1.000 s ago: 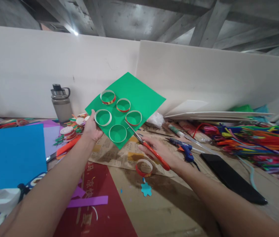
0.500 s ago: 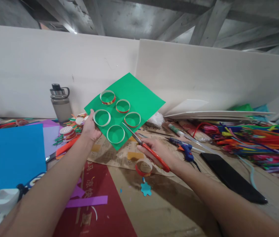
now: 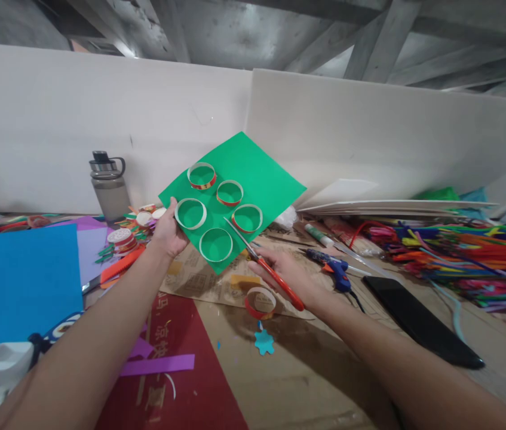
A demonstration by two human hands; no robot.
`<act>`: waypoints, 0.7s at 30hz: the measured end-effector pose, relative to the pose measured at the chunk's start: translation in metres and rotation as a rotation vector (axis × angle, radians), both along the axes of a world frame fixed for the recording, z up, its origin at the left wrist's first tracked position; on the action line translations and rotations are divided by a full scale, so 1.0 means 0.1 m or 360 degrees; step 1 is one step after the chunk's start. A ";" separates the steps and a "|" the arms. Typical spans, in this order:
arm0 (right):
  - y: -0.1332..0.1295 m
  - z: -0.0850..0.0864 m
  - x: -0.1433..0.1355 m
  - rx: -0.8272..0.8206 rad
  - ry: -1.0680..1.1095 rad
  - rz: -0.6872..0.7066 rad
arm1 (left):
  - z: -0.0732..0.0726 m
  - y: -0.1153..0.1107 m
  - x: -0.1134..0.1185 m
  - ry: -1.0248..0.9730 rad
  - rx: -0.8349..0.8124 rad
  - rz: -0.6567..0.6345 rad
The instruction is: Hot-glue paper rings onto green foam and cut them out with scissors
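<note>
A green sheet (image 3: 261,173) is held up and tilted, gripped at its left edge by my left hand (image 3: 169,233). Several paper rings stand on it, among them a red-patterned one (image 3: 208,182) at the upper left. My right hand (image 3: 284,272) holds red-handled scissors (image 3: 275,278), whose blades reach over the sheet's lower right edge, between two of the rings. Under my right hand, a separate red and white ring (image 3: 260,312) rests on the table with a blue flower-shaped piece (image 3: 264,342) in front of it.
A bottle (image 3: 110,188) stands at the back left, and a blue sheet (image 3: 22,283) lies at the left. To the right are a glue gun (image 3: 339,273), a black phone (image 3: 420,319) and colourful pipe cleaners (image 3: 468,257). A white board stands behind.
The green sheet, with its rings and my left hand, has shifted slightly to the right. The scissors have turned a little, and their tips now lie farther from the right-hand ring.
</note>
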State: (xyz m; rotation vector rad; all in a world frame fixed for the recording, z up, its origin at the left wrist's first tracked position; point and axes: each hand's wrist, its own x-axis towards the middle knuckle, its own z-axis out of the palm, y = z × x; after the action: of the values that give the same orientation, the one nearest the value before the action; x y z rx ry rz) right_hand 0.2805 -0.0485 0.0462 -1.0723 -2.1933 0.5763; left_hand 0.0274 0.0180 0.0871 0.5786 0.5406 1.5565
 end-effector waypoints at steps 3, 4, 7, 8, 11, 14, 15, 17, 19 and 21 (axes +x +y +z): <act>-0.02 0.02 -0.01 0.0012 -0.0018 -0.0020 | 0.00 0.00 -0.01 -0.0005 -0.0002 0.0006; -0.03 0.03 -0.02 -0.0005 -0.0034 -0.0040 | -0.01 0.01 -0.01 -0.0006 -0.0004 0.0001; -0.07 0.07 -0.03 -0.0065 -0.0077 -0.0085 | -0.02 0.02 -0.03 -0.0003 0.0017 -0.0012; -0.08 0.09 -0.04 -0.0075 -0.0084 -0.0082 | -0.02 0.02 -0.03 0.0002 0.0023 -0.0012; -0.09 0.10 -0.04 -0.0111 -0.0075 -0.0049 | -0.03 0.02 -0.04 0.0025 0.0034 -0.0009; -0.08 0.07 -0.03 -0.0197 -0.0005 -0.0021 | -0.04 0.01 -0.04 0.0043 0.0040 -0.0007; -0.07 0.05 -0.03 -0.0211 0.0022 -0.0013 | -0.04 0.01 -0.04 0.0048 0.0044 -0.0010; -0.05 0.02 -0.03 -0.0221 0.0055 -0.0004 | -0.03 0.01 -0.05 0.0057 0.0046 -0.0017; -0.04 0.00 -0.03 -0.0223 0.0060 0.0012 | -0.02 0.01 -0.07 0.0071 0.0042 -0.0025; -0.03 0.00 -0.03 -0.0225 0.0065 0.0042 | -0.01 0.01 -0.09 0.0088 0.0023 -0.0026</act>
State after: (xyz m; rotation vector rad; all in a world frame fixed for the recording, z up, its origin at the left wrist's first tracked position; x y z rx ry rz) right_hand 0.2776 -0.0511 0.0458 -1.0951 -2.1601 0.7684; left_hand 0.0187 0.0191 0.0865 0.6371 0.5654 1.5339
